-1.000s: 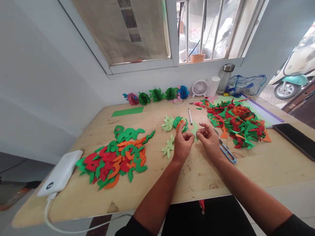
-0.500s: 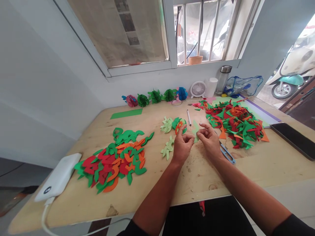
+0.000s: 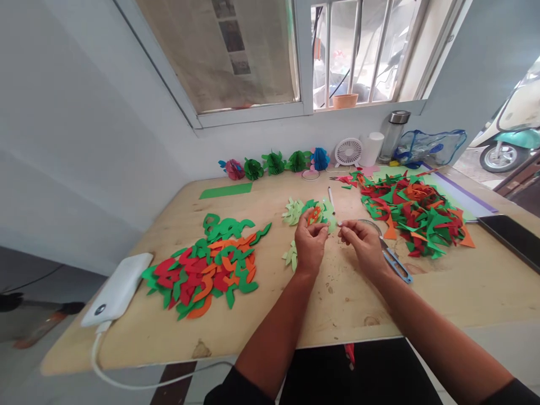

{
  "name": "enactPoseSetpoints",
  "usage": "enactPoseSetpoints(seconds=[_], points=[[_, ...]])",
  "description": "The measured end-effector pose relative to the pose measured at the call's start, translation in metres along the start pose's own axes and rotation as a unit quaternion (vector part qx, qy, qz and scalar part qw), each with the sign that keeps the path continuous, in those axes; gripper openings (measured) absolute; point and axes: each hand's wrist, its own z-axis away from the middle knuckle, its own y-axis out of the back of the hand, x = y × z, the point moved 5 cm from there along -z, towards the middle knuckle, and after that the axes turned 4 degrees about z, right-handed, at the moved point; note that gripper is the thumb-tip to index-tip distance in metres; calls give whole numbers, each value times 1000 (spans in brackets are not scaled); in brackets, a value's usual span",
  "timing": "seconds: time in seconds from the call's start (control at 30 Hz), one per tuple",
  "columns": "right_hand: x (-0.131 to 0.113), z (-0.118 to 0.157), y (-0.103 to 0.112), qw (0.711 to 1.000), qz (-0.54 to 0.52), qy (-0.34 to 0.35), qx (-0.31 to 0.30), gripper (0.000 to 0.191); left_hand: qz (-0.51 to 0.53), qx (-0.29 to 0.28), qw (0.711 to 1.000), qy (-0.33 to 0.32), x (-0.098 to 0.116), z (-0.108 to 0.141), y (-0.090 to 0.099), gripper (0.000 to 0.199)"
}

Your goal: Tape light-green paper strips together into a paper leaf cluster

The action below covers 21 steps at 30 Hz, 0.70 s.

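My left hand (image 3: 311,244) pinches a pale green paper piece (image 3: 331,219) between thumb and fingers, above the middle of the table. My right hand (image 3: 361,243) is a little to the right, apart from the paper, its fingertips pressed together; what they hold, if anything, is too small to make out. Pale green leaf-like cutouts (image 3: 292,214) lie beyond and left of my left hand, with another pale cutout (image 3: 290,257) partly behind it. An orange and green paper piece (image 3: 314,214) shows just past my left fingers. A blue slotted-handled tool (image 3: 397,263) lies beside my right wrist.
A pile of red, orange and green cutouts (image 3: 211,264) spreads at left, paper scraps (image 3: 415,208) at right. A white pen (image 3: 331,201), small fan (image 3: 349,152), bottle (image 3: 393,138), phone (image 3: 512,239), green strip (image 3: 225,191) and corded power bank (image 3: 118,289) surround the work area.
The pale green paper has shifted from between my hands towards my left hand. My right fingers have drawn closer together, and the whole view has swung slightly left.
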Motion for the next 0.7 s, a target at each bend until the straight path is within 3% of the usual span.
enactPoseSetpoints(seconds=[0.1, 0.2, 0.4, 0.7], points=[[-2, 3, -10, 997, 35, -11, -67, 23, -1, -3, 1000, -5, 0, 0, 0, 61], [-1, 5, -14, 993, 71, -10, -94, 22, -7, -14, 1000, -14, 1, 0, -1, 59], [1, 3, -11, 992, 96, 14, -86, 21, -8, -45, 999, -13, 3, 2, -4, 59], [-1, 0, -2, 987, 134, 72, -44, 22, -33, -47, 998, -24, 3, 0, -4, 59]])
